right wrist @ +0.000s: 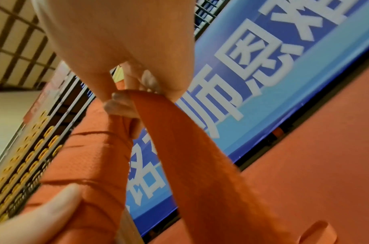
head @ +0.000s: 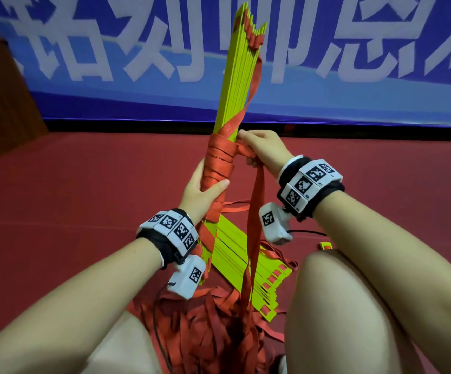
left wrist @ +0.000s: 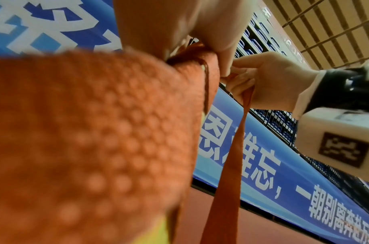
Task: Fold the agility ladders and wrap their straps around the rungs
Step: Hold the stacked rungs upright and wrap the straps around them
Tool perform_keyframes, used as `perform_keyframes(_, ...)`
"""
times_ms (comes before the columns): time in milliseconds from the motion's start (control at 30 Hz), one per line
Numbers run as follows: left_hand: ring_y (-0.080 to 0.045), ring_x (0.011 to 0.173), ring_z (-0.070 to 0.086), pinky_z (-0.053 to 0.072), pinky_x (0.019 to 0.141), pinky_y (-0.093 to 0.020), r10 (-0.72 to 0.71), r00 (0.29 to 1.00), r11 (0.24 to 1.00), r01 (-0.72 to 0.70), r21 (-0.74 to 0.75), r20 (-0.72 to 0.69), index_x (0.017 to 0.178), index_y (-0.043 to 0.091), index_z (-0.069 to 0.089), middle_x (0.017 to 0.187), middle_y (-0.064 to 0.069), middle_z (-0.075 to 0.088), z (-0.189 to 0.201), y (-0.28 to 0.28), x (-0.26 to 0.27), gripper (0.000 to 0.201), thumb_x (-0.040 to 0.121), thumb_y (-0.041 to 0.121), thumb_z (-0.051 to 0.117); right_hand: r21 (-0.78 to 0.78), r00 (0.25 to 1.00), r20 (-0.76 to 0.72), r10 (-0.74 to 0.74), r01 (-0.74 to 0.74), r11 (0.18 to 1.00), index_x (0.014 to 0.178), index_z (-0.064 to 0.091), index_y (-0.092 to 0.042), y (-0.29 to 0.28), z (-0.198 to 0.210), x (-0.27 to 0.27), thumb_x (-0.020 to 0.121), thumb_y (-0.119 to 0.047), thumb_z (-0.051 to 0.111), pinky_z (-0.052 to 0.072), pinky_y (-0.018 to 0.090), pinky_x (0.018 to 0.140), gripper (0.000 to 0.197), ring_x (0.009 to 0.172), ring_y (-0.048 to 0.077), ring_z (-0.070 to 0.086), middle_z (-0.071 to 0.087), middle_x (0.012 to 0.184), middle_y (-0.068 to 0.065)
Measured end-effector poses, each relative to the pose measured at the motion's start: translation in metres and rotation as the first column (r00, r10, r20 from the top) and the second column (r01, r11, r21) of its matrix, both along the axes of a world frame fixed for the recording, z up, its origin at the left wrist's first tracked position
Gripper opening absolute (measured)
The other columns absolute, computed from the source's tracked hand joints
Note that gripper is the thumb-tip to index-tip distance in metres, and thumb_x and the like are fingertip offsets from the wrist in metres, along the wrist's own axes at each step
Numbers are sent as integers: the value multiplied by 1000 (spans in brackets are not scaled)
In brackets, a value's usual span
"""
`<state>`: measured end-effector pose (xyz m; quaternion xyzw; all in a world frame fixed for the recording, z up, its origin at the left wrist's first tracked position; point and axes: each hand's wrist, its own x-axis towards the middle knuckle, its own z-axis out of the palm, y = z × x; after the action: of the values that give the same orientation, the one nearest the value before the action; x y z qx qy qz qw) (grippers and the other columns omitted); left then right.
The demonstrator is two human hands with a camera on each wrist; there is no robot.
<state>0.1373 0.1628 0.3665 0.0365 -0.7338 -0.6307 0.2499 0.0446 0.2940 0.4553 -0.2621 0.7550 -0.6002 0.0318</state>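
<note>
A bundle of yellow-green rungs (head: 239, 76) stands nearly upright in front of me, its middle bound by several turns of red strap (head: 219, 160). My left hand (head: 205, 190) grips the bundle just below the wrapped part, thumb across the strap. My right hand (head: 262, 151) pinches the loose red strap (head: 255, 217) beside the top of the wrap; its tail hangs down to the floor. In the right wrist view the fingers (right wrist: 121, 105) pinch the strap (right wrist: 190, 148) next to the wrapping (right wrist: 91, 156). In the left wrist view the strap (left wrist: 231, 165) hangs from the right hand (left wrist: 263, 79).
A second stack of yellow-green rungs (head: 254, 268) lies on the red floor (head: 83, 198) between my knees, over a pile of loose red straps (head: 213, 327). A blue banner (head: 354, 63) runs along the back. A brown wooden box (head: 0, 103) stands at the left.
</note>
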Motion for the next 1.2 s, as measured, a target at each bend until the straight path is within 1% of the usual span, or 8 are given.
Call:
perform_keyframes(167,-3,103,58,43,92,-18,131,991,984,-128,-126,19,147,30,37,124,11,58,5,3,2,72,85,20,73,-73,995,-86,-43,37,997,115,65,-7,-2,-3,-4,85,7,52,40,19,42,36,36,5,48,61,65,3)
perform_keyframes(300,-18,108,59,42,88,-26,246,966,916,-207,-344,73,150,38,27,123,5,62,5,6,5,81,84,33,73,-175,986,19,-165,165,971,79,66,-12,-5,-1,-6,79,12,46,34,17,37,31,35,7,45,57,60,13)
perform_keyframes(400,-29,111,60,41,82,-26,279,957,885,-224,-408,79,152,37,21,127,-5,63,6,9,6,82,86,36,70,-210,980,114,-162,184,960,68,60,-11,-6,0,-5,82,6,41,31,18,36,29,37,11,48,56,64,15)
perform_keyframes(667,-37,100,61,42,78,-32,378,921,840,-299,-452,94,155,33,10,114,-15,65,-3,12,2,79,93,43,58,-104,996,74,-48,56,993,85,47,-11,-12,1,8,91,-11,53,37,20,39,9,39,13,49,50,67,6)
perform_keyframes(767,-43,101,55,39,83,-40,396,918,755,-303,-581,35,155,30,5,107,-25,58,-2,10,3,73,98,41,49,-138,993,78,-88,98,985,96,52,-12,-20,-2,7,89,-36,64,42,23,44,28,44,14,52,51,67,2)
perform_keyframes(900,-41,104,45,33,91,-42,348,938,715,-255,-651,14,154,31,2,102,-17,42,0,14,4,76,97,19,50,-138,965,47,-259,263,955,101,58,-9,-27,-7,4,58,-68,68,52,36,64,73,67,23,62,61,77,0)
perform_keyframes(1033,-35,109,41,30,96,-35,351,937,738,-280,-614,-6,154,33,9,103,-6,33,2,13,3,82,92,15,61,-149,951,-24,-309,302,942,120,50,-12,-24,-12,3,66,-60,66,56,50,77,74,86,31,67,66,99,5)
perform_keyframes(1200,-26,115,49,33,91,-23,229,972,836,-168,-523,54,146,25,39,114,-8,48,9,4,1,71,83,30,72,-251,962,-106,-252,219,943,124,48,-30,-15,-12,5,76,-50,62,45,35,62,54,63,10,57,61,80,-11)
